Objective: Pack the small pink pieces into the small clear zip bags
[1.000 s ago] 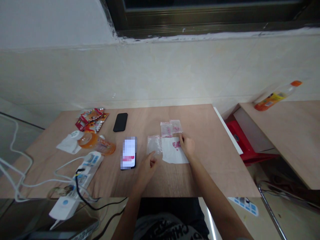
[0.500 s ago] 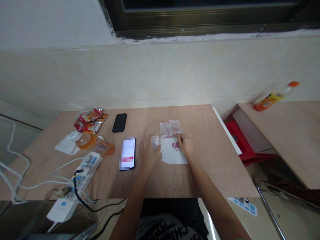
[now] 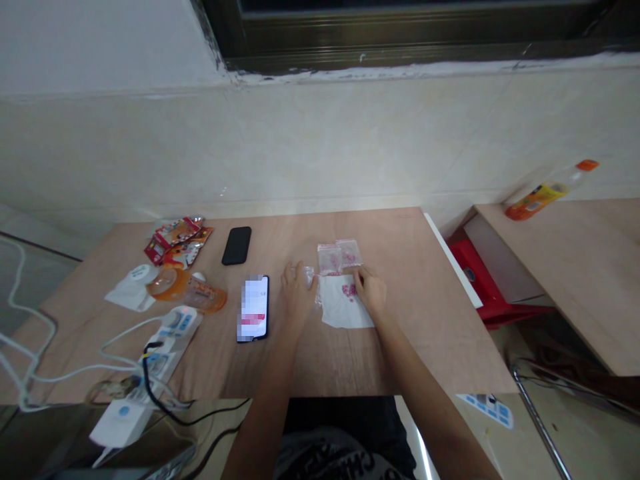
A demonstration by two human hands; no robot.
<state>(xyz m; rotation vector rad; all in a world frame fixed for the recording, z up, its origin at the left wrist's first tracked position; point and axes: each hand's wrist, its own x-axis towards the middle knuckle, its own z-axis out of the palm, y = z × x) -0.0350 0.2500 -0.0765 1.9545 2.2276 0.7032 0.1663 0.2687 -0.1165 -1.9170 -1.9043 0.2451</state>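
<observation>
My left hand (image 3: 297,297) rests on the table with its fingers apart. Its thumb touches or overlaps a small clear plastic bag (image 3: 310,274), partly hidden by the hand. Just to the right lies a white paper sheet (image 3: 340,310) with a small cluster of red-pink pieces (image 3: 349,291) on it. Over the sheet's right edge, my right hand (image 3: 372,292) is closed, fingertips together beside the pieces; whatever they hold is too small to see. Behind the sheet lie two small zip bags, one on the left (image 3: 329,257) and one on the right (image 3: 351,251), both with reddish contents or print.
Left of my hands are a lit phone (image 3: 253,310), a black phone (image 3: 237,245), an orange bottle (image 3: 187,288) on its side, snack packets (image 3: 179,241) and a power strip (image 3: 173,340) with cables. Another bottle (image 3: 547,191) is on the table at right.
My left hand has shifted slightly and now covers more of the small clear bag, which looks more crumpled. The right hand stays over the sheet. The view has moved a little.
</observation>
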